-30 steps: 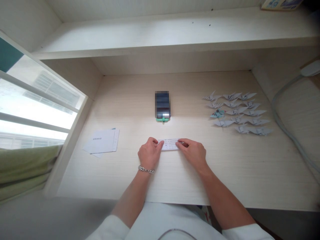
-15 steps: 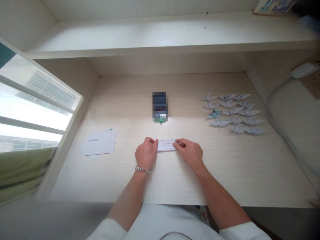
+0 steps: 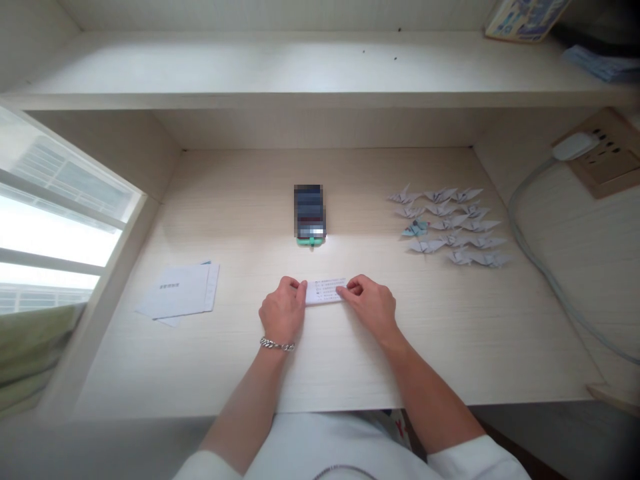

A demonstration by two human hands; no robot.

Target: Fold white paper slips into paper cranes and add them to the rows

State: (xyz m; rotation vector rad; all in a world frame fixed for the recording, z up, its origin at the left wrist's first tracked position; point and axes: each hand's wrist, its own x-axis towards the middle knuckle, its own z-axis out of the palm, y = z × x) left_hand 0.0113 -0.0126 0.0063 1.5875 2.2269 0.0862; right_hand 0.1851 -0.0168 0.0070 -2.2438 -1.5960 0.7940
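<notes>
A folded strip of white paper (image 3: pixel 324 292) with printed lines of text lies on the desk in front of me. My left hand (image 3: pixel 283 310) is closed at its left end, the thumb pressed along the edge and the other fingers curled. At the right end, my right hand (image 3: pixel 371 303) holds the paper between thumb and fingers, a fingertip resting on the print. Beyond the paper stands a dark phone-like device (image 3: pixel 310 212), its screen pixelated, with a green piece (image 3: pixel 311 242) at its near end.
Several folded paper cranes (image 3: pixel 450 225) sit in rows at the right, one of them bluish. Loose paper sheets (image 3: pixel 183 292) lie at the left. A grey cable (image 3: pixel 520 233) runs down the right wall from a socket (image 3: pixel 607 150). Above the back hangs a shelf (image 3: pixel 300 67).
My view has turned slightly to the right, so the desk's things appear further left. Both hands keep their hold on the paper, with little visible movement.
</notes>
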